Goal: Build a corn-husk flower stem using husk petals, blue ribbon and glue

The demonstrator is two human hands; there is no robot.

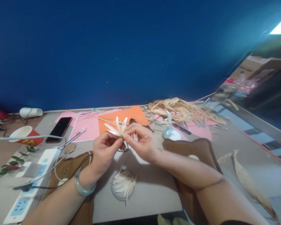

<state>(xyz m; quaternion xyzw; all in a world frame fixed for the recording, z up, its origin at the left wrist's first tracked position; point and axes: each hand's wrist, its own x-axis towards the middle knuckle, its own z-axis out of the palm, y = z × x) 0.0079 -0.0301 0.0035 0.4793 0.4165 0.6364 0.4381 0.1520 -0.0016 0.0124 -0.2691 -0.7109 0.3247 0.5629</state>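
My left hand and my right hand meet above the table and pinch the base of a small flower of pale husk petals. The petals fan upward from my fingertips. A green bangle sits on my left wrist. Below my hands stands a round clear dish with several cut pale husk strips in it.
Orange paper and pink paper lie behind my hands. A pile of dried corn husks is at the back right. A black phone, a paper cup and a white power strip are at the left. A long husk lies at the right.
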